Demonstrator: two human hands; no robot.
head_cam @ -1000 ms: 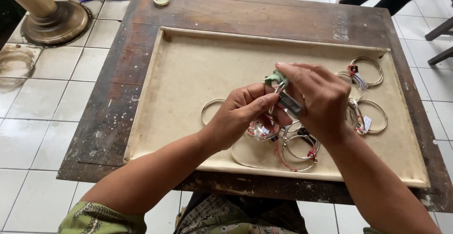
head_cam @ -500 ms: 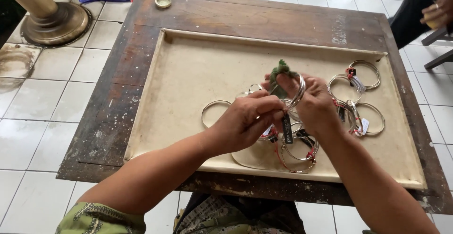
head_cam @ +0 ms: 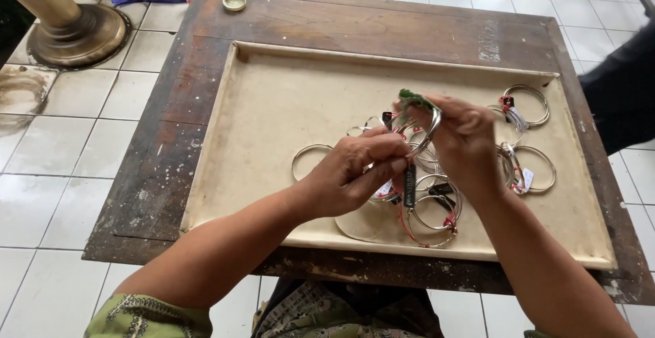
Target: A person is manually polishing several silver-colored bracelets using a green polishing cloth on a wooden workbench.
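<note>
The right hand [head_cam: 467, 143] pinches a silver bangle [head_cam: 424, 137] at its green-wrapped top, ring upright above the tray [head_cam: 273, 106]; the left hand [head_cam: 358, 174], at its eight o'clock (closer to the dangling black tag [head_cam: 409, 176]), pinches the lower rim.

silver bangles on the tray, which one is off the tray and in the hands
The silver metal bangle pinched by the right hand, with a green cloth scrap at its top. The other bangles lie flat on the beige padded tray.
</note>
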